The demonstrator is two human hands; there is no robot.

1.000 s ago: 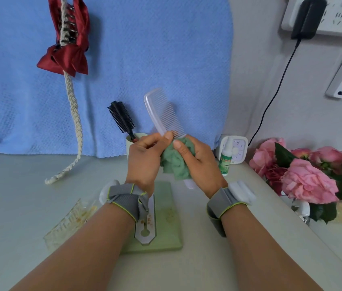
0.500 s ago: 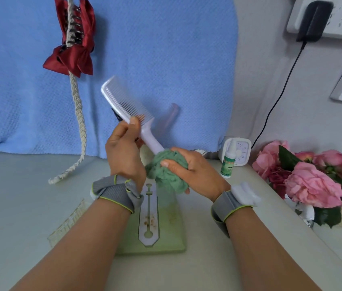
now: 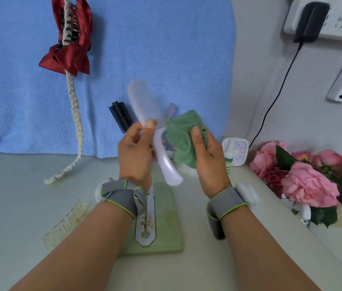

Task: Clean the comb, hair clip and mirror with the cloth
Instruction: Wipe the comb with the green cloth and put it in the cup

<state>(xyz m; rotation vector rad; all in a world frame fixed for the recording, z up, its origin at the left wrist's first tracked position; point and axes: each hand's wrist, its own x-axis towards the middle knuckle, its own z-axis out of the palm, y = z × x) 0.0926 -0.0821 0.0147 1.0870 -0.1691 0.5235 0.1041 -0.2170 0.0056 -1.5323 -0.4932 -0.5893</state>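
My left hand (image 3: 134, 152) grips a pale lilac comb (image 3: 151, 131) near its middle, blurred by motion, its toothed end up and its handle pointing down toward the table. My right hand (image 3: 205, 156) holds a bunched green cloth (image 3: 183, 135) just right of the comb, a small gap between them. A clear hair clip (image 3: 67, 223) with brownish specks lies on the table at the lower left. The green mirror (image 3: 165, 223) lies face down under my wrists, its white stand speckled with dirt.
A black round brush (image 3: 121, 116) stands in a cup behind my hands. A red bow clip (image 3: 67, 53) on a braided cord hangs on the blue towel. A small spray bottle (image 3: 228, 154), a white timer (image 3: 240, 150) and pink roses (image 3: 304, 181) sit at the right.
The comb has swung from leaning left to nearly upright, its handle pulled out of the cloth. My right hand lifted the cloth up and away to the right.
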